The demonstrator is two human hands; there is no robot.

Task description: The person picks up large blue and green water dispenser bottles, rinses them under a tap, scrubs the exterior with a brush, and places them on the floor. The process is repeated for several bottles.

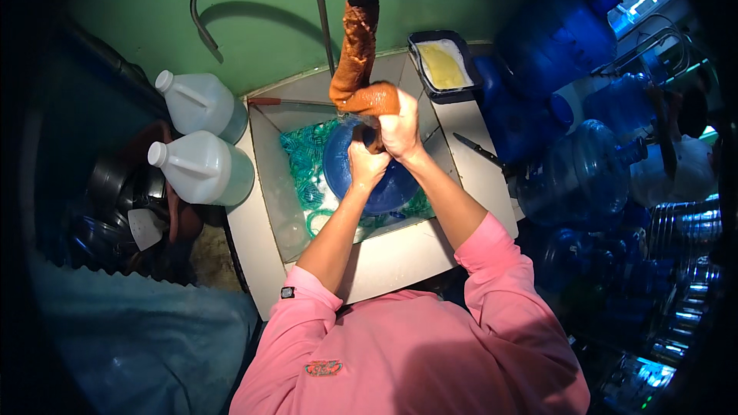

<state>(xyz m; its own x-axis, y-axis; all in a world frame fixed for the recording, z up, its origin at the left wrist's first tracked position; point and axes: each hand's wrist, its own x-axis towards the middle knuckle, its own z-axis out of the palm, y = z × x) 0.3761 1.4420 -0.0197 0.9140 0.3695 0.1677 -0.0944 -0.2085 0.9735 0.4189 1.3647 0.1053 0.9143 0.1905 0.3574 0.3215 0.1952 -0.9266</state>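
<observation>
Head view: right hand [401, 132], fingers curled around wrinkled orange-brown cloth-like length [358, 54] above round blue plastic basin [392, 194]; left hand's [367, 163] fingers curled, hold we cannot tell. Wet surface could slip our grip, splashing basin.

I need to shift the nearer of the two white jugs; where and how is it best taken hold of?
Probably grip the nearer jug by its moulded handle, coming from above on the sink side: the raised bar runs from beside the cap and faces that way, while the rounded body looks broad to grasp.
</observation>
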